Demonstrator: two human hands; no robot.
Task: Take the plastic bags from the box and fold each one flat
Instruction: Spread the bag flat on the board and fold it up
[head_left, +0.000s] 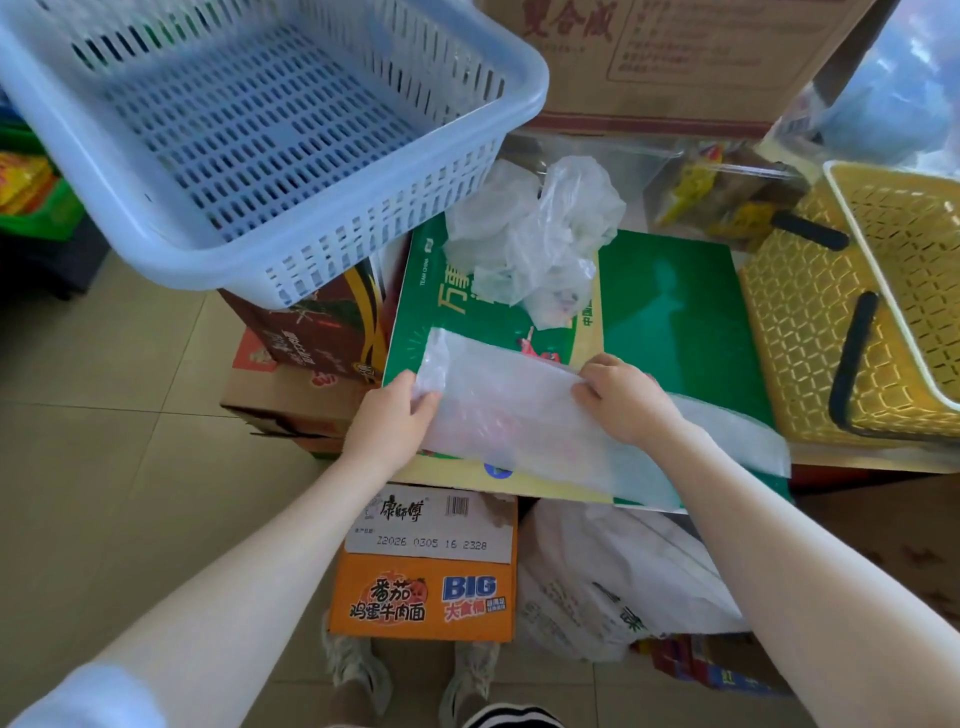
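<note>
A translucent white plastic bag (519, 415) lies as a long flat strip across the near edge of a green carton top (675, 291). My left hand (395, 415) pinches the strip's left end, thumb on top. My right hand (623, 400) grips its upper edge near the middle, fingers curled over the film. The strip's right end (737, 447) trails past my right forearm to the carton's corner. Behind, a crumpled heap of clear plastic bags (535, 234) sits on the same carton.
A blue slotted basket (291, 249) overhangs at upper left. Yellow baskets (810, 332) with black handles stand at right. A brown cardboard box (675, 62) is behind. An orange noodle carton (426, 592) and a white printed bag (597, 587) sit on the floor by my feet.
</note>
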